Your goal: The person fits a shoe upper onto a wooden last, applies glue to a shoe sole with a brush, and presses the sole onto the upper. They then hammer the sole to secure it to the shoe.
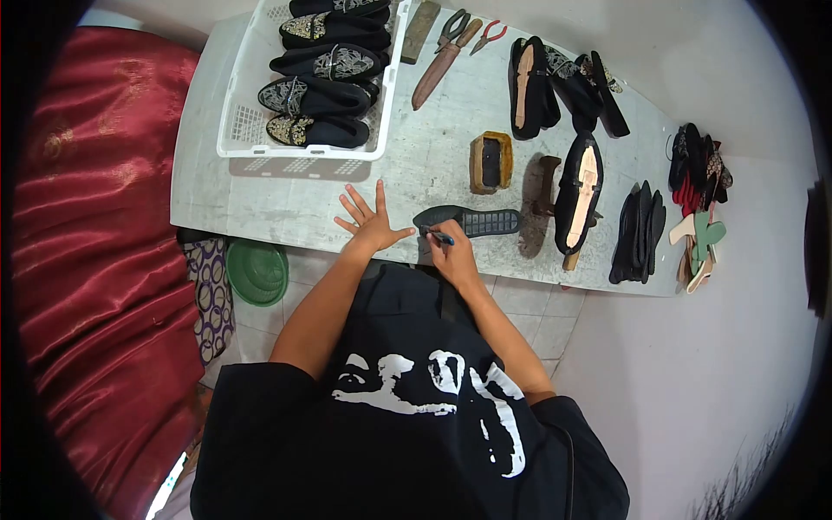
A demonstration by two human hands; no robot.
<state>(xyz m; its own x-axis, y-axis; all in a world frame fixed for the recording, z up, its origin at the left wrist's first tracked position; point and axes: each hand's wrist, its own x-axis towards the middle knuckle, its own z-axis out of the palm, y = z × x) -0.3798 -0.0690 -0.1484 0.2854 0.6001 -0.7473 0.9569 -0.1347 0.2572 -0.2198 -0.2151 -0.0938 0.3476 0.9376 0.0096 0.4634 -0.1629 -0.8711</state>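
A black shoe sole [490,223] lies flat near the table's front edge, its ridged tread facing up. Over its left end, my right hand [454,257] grips a dark pen [441,237] with a bit of blue on it, its tip at or close to the sole. My left hand [373,227] is to the left with fingers spread wide and nothing in it. The left thumb points toward the sole's rounded end; whether it touches is hard to tell. Behind the sole stands a small yellowish-brown container [491,147] with dark contents.
A white basket [302,154] of decorated black shoes stands at the back left. Beyond are a sheathed knife [438,76], scissors [453,28] and red-handled pliers [490,36]. To the right, an upturned shoe [578,195] sits on a stand, near stacked black soles [639,234].
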